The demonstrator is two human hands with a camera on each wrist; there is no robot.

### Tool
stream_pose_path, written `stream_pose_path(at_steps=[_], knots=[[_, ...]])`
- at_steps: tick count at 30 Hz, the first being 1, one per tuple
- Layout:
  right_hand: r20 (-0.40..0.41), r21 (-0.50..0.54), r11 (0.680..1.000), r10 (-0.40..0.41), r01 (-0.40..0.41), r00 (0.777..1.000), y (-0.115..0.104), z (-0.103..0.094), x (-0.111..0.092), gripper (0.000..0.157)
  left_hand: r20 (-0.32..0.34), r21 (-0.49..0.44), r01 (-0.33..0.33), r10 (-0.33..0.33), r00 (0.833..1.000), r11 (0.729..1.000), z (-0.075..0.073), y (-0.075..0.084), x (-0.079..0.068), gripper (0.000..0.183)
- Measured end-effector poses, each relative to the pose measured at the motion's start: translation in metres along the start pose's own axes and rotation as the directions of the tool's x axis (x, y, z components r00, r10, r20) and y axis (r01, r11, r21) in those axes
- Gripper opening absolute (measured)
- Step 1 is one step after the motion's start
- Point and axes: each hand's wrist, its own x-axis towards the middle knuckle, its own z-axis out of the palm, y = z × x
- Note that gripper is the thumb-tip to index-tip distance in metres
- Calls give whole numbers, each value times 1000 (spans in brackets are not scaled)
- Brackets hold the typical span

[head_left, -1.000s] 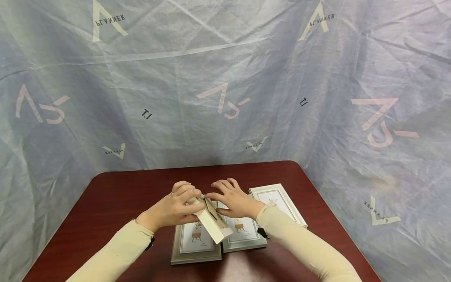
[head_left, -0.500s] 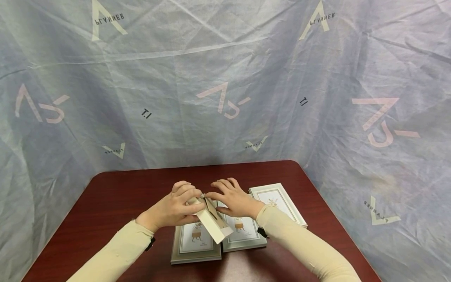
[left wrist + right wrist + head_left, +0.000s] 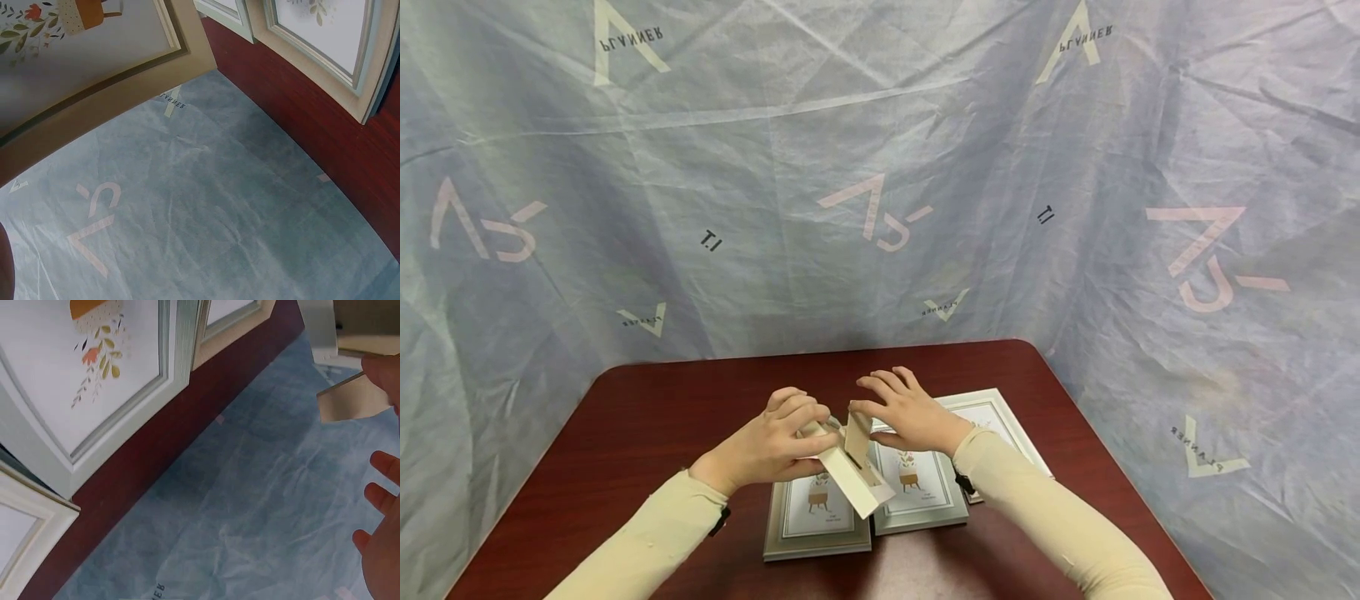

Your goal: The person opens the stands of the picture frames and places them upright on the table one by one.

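My left hand (image 3: pixel 775 437) grips a cream picture frame (image 3: pixel 847 483) and holds it tilted above the table, its brown back turned to the right. The front of that frame (image 3: pixel 119 78), with a plant picture, fills the upper left of the left wrist view. My right hand (image 3: pixel 917 417) pinches the stand flap (image 3: pixel 859 432) of the frame between thumb and index finger. The flap stands away from the back, and the other right fingers are spread. In the right wrist view the flap (image 3: pixel 353 400) sticks out beside the frame's back (image 3: pixel 369 322).
Below the hands lie a beige-edged picture frame (image 3: pixel 816 547) and a pale greenish one (image 3: pixel 921 522), side by side. A white picture frame (image 3: pixel 1022 433) lies at the right, partly behind my right arm. Printed grey cloth (image 3: pixel 865 250) hangs around the dark red table (image 3: pixel 670 400).
My right hand has moved slightly up and to the right, swinging the stand flap out from the frame's back. The left hand and the held frame have stayed nearly still.
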Motion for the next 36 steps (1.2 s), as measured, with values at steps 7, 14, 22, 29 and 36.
stream_pose_path(at_steps=[7, 14, 22, 29, 36], knots=[[-35, -76, 997, 12, -14, 999, 7, -10, -4, 57, 28, 17, 3, -3, 1000, 1000, -1, 1, -3, 34], [-35, -79, 996, 33, -35, 999, 11, -15, -5, 55, 41, 8, 17, -17, 999, 1000, 0, 1, -5, 35], [-25, -83, 995, 46, -48, 999, 10, -10, -6, 55, 47, 16, 13, -14, 999, 1000, 0, 2, -7, 33], [-41, -63, 997, 45, -47, 998, 9, -9, -6, 55, 45, 33, 1, -3, 999, 999, -1, 2, -6, 34], [-36, -50, 998, 47, -49, 998, 9, -8, -6, 57, 47, 42, -6, 4, 999, 999, -1, 3, -6, 31]])
